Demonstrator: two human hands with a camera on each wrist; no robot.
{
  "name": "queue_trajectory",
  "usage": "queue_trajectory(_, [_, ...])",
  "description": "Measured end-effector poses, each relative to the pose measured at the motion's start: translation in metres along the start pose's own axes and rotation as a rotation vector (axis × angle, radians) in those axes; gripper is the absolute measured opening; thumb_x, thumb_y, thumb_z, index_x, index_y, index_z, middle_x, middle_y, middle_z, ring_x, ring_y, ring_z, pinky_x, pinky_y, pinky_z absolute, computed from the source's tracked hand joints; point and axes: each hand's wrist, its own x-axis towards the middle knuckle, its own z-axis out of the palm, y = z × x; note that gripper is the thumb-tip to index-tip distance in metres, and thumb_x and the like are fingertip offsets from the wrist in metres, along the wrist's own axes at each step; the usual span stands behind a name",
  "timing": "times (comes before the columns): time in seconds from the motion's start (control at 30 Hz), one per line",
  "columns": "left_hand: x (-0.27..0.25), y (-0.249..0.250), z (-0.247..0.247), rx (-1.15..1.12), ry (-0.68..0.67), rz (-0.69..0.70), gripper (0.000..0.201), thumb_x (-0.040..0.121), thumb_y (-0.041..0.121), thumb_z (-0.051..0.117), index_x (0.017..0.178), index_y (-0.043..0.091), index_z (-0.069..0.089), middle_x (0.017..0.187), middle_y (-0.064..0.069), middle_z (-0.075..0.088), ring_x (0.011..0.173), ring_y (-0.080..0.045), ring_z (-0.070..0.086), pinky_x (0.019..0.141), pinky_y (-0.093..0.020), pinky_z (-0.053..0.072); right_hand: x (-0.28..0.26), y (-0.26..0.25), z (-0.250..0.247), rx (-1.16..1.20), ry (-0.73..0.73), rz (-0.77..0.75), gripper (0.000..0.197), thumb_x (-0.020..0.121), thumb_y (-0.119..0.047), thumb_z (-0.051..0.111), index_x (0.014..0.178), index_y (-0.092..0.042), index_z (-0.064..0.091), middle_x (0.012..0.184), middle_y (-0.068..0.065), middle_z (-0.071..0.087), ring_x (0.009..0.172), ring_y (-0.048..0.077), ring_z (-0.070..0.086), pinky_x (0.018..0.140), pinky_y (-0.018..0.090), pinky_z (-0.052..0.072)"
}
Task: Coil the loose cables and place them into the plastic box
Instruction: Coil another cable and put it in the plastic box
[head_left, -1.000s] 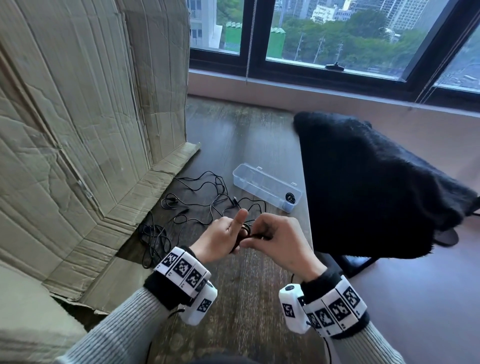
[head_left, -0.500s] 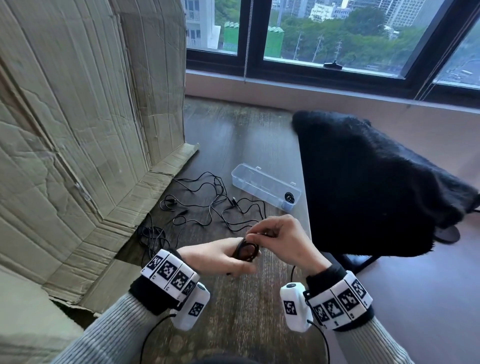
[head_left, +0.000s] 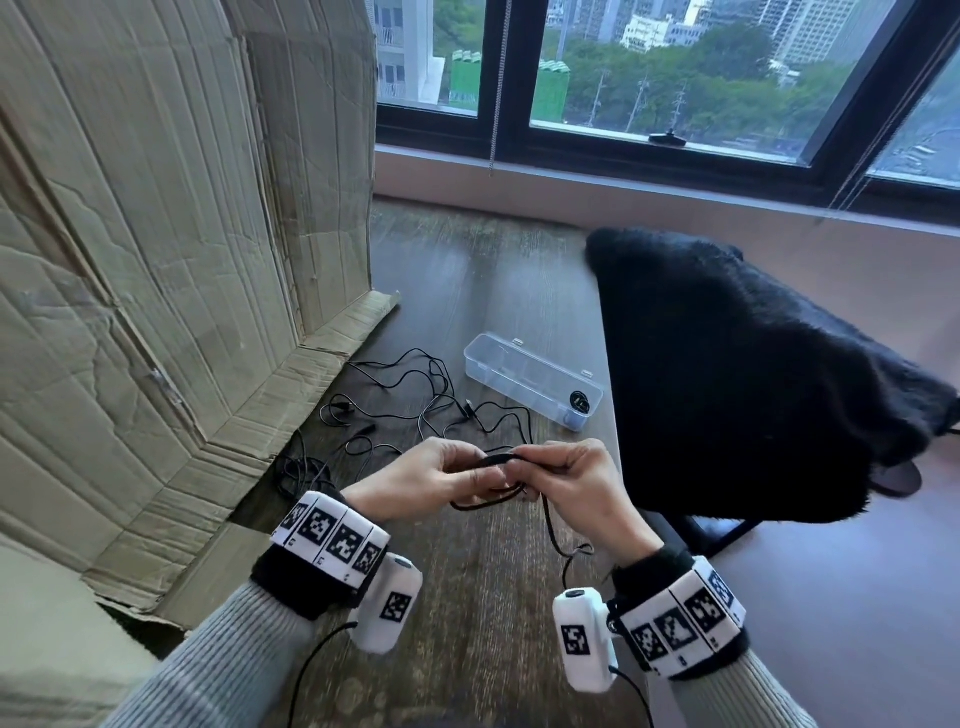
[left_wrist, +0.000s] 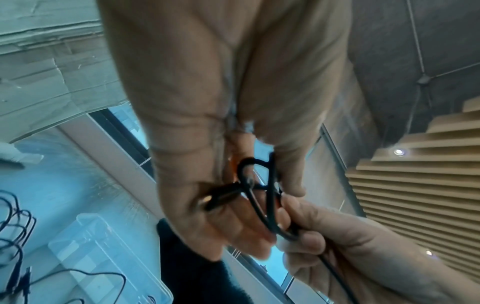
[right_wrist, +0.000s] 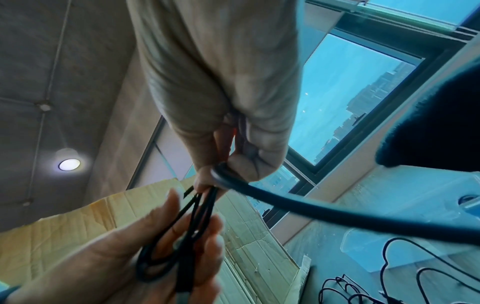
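Above the wooden table, both hands hold one black cable coil. My left hand grips the loops, and the plug lies against its fingers. My right hand pinches the same coil at its right side, and the cable's tail hangs below it. A clear plastic box stands open beyond the hands, with a small coiled cable in its right end. Loose black cables sprawl left of the box.
Creased cardboard sheets stand along the left, and their flap lies on the table. Another black cable bundle lies by the cardboard's foot. A chair draped in black furry cloth is beside the table's right edge. A window wall is behind.
The left hand has turned from thumb-up to gripping the coil from the left. The coil has gone from a small round ring to flatter, wider loops, and a tail now shows below the right hand.
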Motion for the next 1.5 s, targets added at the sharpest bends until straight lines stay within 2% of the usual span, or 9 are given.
queue_trajectory(0.1, [0.003,0.0,-0.003,0.066,0.026,0.011,0.013,0.092,0.022,0.059,0.093,0.011,0.067,0.086,0.001,0.069,0.08,-0.006,0.062,0.076,-0.02,0.049,0.004,-0.001,0.0,-0.005,0.023,-0.008,0.016,0.077,-0.009,0.078,0.084,-0.023,0.078,0.064,-0.003,0.068,0.056,0.01,0.058,0.06,0.03,0.052])
queue_trajectory(0.23, [0.005,0.007,0.0,-0.019,-0.003,-0.031,0.018,0.101,0.011,0.042,0.092,0.008,0.057,0.079,-0.004,0.067,0.058,-0.006,0.062,0.053,-0.017,0.047,0.008,-0.008,0.0,0.049,0.063,-0.035,0.015,0.075,-0.002,0.078,0.086,-0.013,0.078,0.069,0.0,0.072,0.055,0.007,0.059,0.06,0.022,0.05])
queue_trajectory(0.5, [0.011,0.015,0.001,-0.186,-0.225,-0.273,0.033,0.094,0.037,0.049,0.101,0.007,0.057,0.084,-0.007,0.072,0.068,-0.013,0.065,0.066,-0.023,0.049,0.012,-0.014,0.001,-0.192,-0.036,-0.096,0.018,0.076,0.001,0.076,0.09,-0.009,0.078,0.071,-0.007,0.07,0.061,-0.001,0.063,0.062,0.014,0.049])
queue_trajectory(0.7, [0.013,0.01,-0.004,-0.245,-0.264,-0.247,0.058,0.084,0.056,0.041,0.105,0.004,0.059,0.058,0.008,0.038,0.047,-0.005,0.034,0.052,-0.018,0.04,0.017,-0.016,-0.007,-0.039,-0.081,0.076,0.016,0.077,-0.015,0.08,0.092,-0.019,0.078,0.073,0.005,0.074,0.048,0.012,0.055,0.053,0.028,0.05])
queue_trajectory(0.87, [0.012,-0.001,-0.008,-0.397,-0.295,-0.197,0.066,0.068,0.068,0.066,0.096,0.009,0.058,0.059,0.008,0.042,0.049,-0.005,0.037,0.058,-0.022,0.04,0.019,-0.022,-0.028,-0.089,-0.194,0.112,0.013,0.083,-0.022,0.074,0.084,-0.009,0.076,0.072,0.009,0.071,0.052,0.015,0.043,0.047,0.023,0.031])
queue_trajectory(0.97, [0.014,-0.001,0.0,-0.52,-0.217,-0.132,0.048,0.076,0.059,0.063,0.085,0.012,0.054,0.06,0.005,0.045,0.052,-0.008,0.04,0.06,-0.028,0.038,0.025,-0.022,-0.029,-0.115,-0.051,0.022,0.009,0.083,-0.019,0.074,0.081,-0.01,0.077,0.067,0.003,0.071,0.049,0.0,0.052,0.05,0.01,0.037])
queue_trajectory(1.17, [0.026,0.003,0.002,-0.761,0.312,-0.06,0.031,0.09,0.039,0.046,0.085,0.008,0.052,0.083,-0.009,0.07,0.059,-0.015,0.063,0.052,-0.029,0.051,0.026,-0.005,-0.017,-0.079,0.047,-0.027,0.008,0.085,-0.015,0.072,0.079,-0.02,0.074,0.06,-0.009,0.068,0.049,-0.002,0.054,0.05,0.009,0.039])
queue_trajectory(1.33, [0.022,0.005,-0.003,-0.845,0.244,-0.097,0.038,0.097,0.042,0.035,0.081,0.009,0.045,0.108,-0.027,0.067,0.083,-0.03,0.072,0.06,-0.034,0.058,0.025,0.008,-0.004,-0.033,0.152,-0.073,0.006,0.084,-0.011,0.072,0.082,-0.017,0.074,0.065,-0.007,0.068,0.053,-0.001,0.056,0.055,0.015,0.044])
queue_trajectory(1.5, [0.015,0.001,0.002,-0.603,0.255,-0.135,0.046,0.087,0.054,0.04,0.068,0.012,0.045,0.07,-0.01,0.063,0.041,-0.013,0.051,0.044,-0.023,0.046,0.036,0.004,-0.007,-0.125,0.308,-0.15,0.008,0.081,-0.024,0.077,0.074,-0.026,0.072,0.061,-0.007,0.068,0.048,0.002,0.052,0.05,0.017,0.042])
